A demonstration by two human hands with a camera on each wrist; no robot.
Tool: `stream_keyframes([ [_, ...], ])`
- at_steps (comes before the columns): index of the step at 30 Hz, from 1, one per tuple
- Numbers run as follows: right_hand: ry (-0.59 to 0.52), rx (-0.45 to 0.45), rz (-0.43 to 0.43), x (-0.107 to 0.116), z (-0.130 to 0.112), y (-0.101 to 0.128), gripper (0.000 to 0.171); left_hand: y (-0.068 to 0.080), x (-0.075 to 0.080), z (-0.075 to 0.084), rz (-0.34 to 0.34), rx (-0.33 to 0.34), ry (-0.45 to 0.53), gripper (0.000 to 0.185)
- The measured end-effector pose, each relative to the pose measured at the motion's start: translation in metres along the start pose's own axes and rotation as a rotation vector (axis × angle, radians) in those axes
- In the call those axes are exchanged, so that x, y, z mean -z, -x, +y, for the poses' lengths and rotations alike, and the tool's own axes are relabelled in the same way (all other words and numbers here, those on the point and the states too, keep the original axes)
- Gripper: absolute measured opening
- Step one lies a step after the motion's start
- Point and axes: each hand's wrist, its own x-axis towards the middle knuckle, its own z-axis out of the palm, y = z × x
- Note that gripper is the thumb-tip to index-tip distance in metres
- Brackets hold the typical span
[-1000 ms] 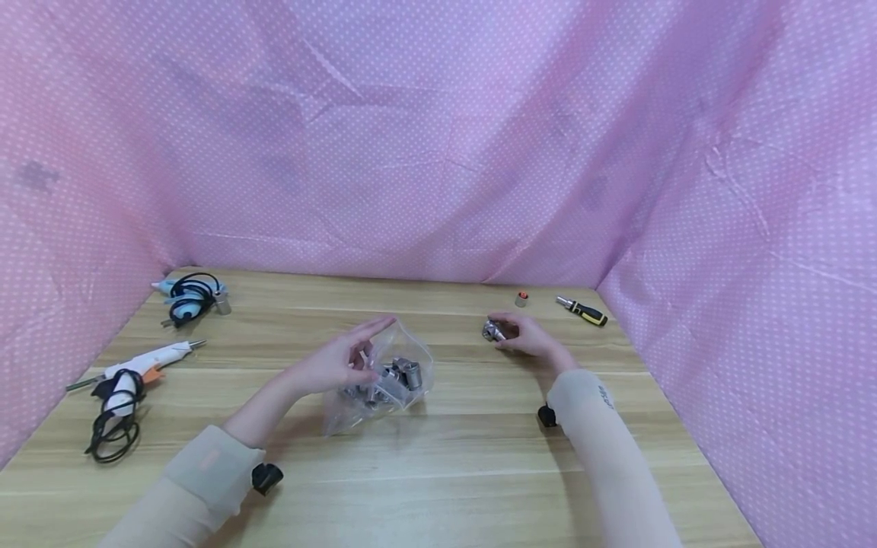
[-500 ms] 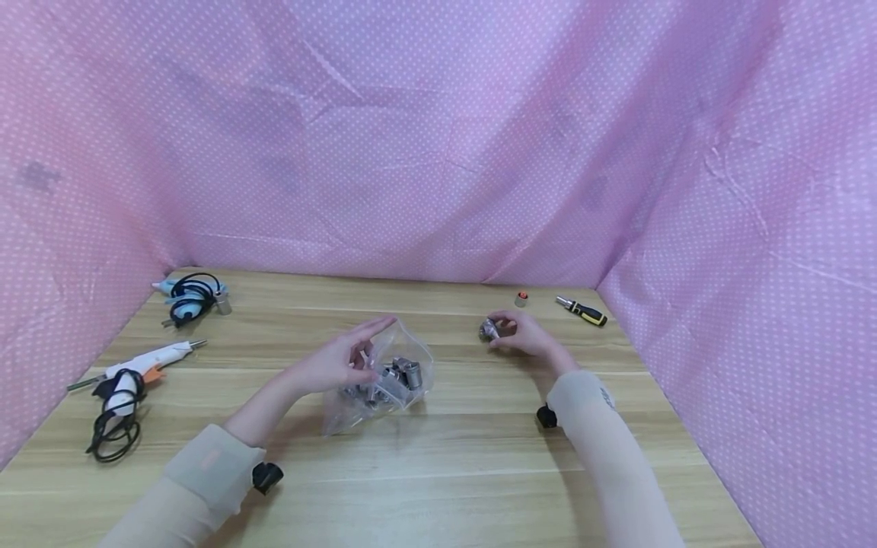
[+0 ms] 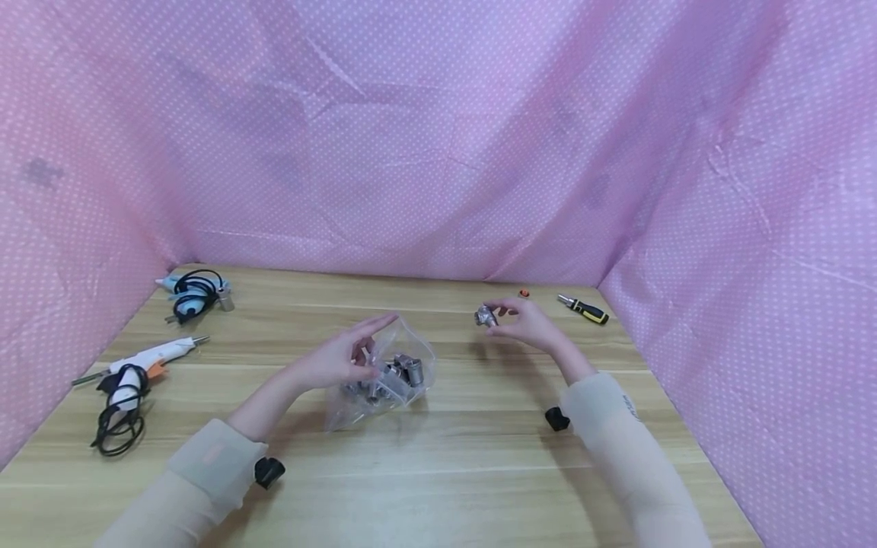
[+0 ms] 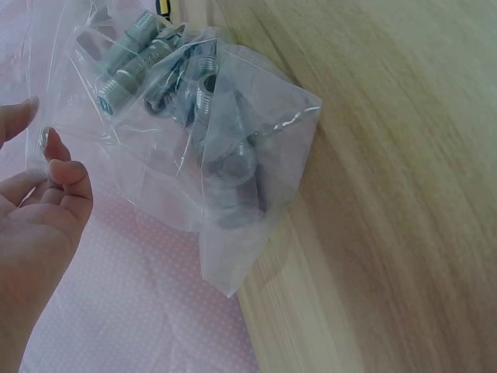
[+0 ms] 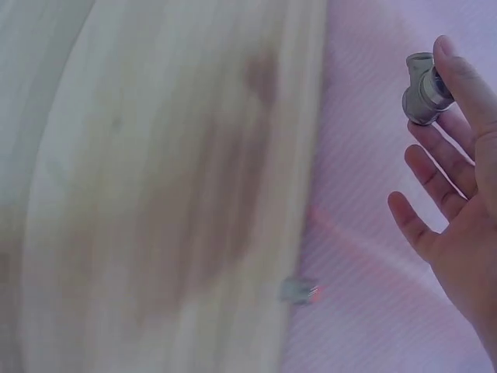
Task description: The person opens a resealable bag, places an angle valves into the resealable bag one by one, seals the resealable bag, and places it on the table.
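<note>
Clear bag (image 3: 384, 377) pinched by left hand (image 3: 339, 364); right hand (image 3: 524, 323) fingers pinch one socket (image 3: 485, 317).

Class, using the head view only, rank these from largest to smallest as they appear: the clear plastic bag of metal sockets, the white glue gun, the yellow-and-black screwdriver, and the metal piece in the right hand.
1. Clear plastic bag and white glue gun: they look similar in extent, so I won't rank one above the other.
2. Screwdriver, though it lies farther from the camera.
3. Metal piece, smallest.

Both forearms in snug beige sleeves (image 3: 205, 464); black wrist-mounted camera (image 3: 269, 471) under each cuff; hands bare, no gloves.
</note>
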Motion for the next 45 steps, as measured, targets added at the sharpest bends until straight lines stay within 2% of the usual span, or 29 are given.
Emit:
stream_keyframes([
  [5, 0.041, 0.073, 0.023, 0.007, -0.026, 0.002, 0.059, -0.002, 0.000, -0.002, 0.004, 0.001, 0.001, 0.093],
  [11, 0.093, 0.114, 0.058, 0.011, -0.068, 0.010, 0.060, -0.004, 0.000, -0.005, -0.001, -0.016, 0.004, 0.093],
  [23, 0.073, 0.320, 0.065, -0.021, -0.113, 0.016, 0.064, -0.003, 0.001, 0.000, -0.003, 0.009, 0.003, 0.092],
  [28, 0.106, 0.358, 0.031, -0.045, -0.124, 0.013, 0.064, -0.003, 0.001, 0.001, -0.009, 0.010, 0.002, 0.092],
  [34, 0.136, 0.386, 0.003, -0.068, -0.124, 0.008, 0.065, -0.003, 0.000, 0.002, -0.008, -0.006, -0.009, 0.091],
  [38, 0.137, 0.388, 0.000, -0.073, -0.123, 0.009, 0.061, -0.004, -0.001, 0.002, -0.009, -0.015, 0.002, 0.092],
  [45, 0.130, 0.367, -0.014, -0.067, -0.123, 0.024, 0.052, -0.007, -0.002, 0.001, -0.015, -0.028, -0.001, 0.092],
])
